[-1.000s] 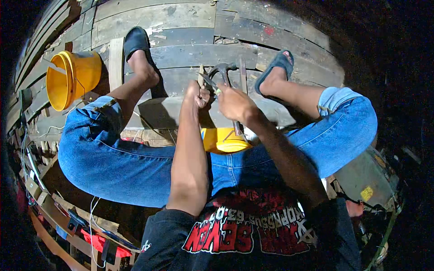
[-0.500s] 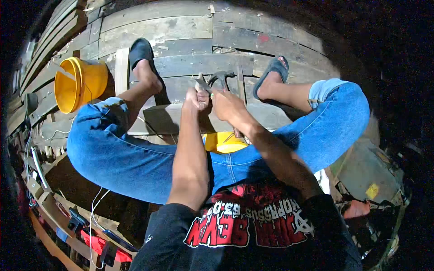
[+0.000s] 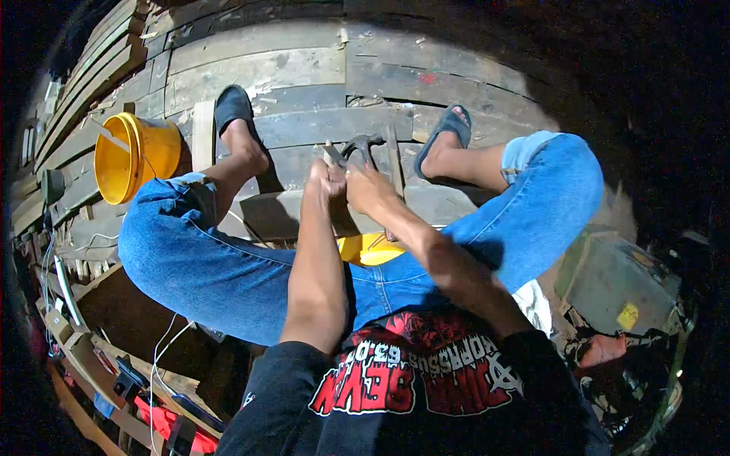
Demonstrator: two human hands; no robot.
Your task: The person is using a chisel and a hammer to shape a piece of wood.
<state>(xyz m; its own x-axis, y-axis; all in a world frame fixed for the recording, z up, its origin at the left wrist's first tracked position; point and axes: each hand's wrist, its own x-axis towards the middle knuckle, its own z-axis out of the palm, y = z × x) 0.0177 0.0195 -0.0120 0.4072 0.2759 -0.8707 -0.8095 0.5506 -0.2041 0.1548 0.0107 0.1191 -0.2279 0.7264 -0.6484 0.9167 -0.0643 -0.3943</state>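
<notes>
Between my spread legs, my left hand (image 3: 327,180) is closed around a small piece of light wood (image 3: 328,148). My right hand (image 3: 369,190) is closed on a knife, its metal blade (image 3: 334,156) lying against the wood. Just beyond the two hands a claw hammer (image 3: 361,141) stands head up, its handle largely hidden behind my right hand and forearm. Beside it is an upright narrow wooden strip (image 3: 394,156). A yellow container (image 3: 357,251) sits under my forearms, partly hidden.
A yellow bucket (image 3: 114,163) stands at the left by my foot. A pale board (image 3: 203,133) lies beside it on the plank floor (image 3: 281,68). White cables (image 3: 163,342) and assorted items lie at lower left, a grey-green object (image 3: 616,285) at lower right.
The whole view has shifted, with feet and hammer appearing lower. My right hand has moved slightly toward my left hand, still working the blade at the small wood piece.
</notes>
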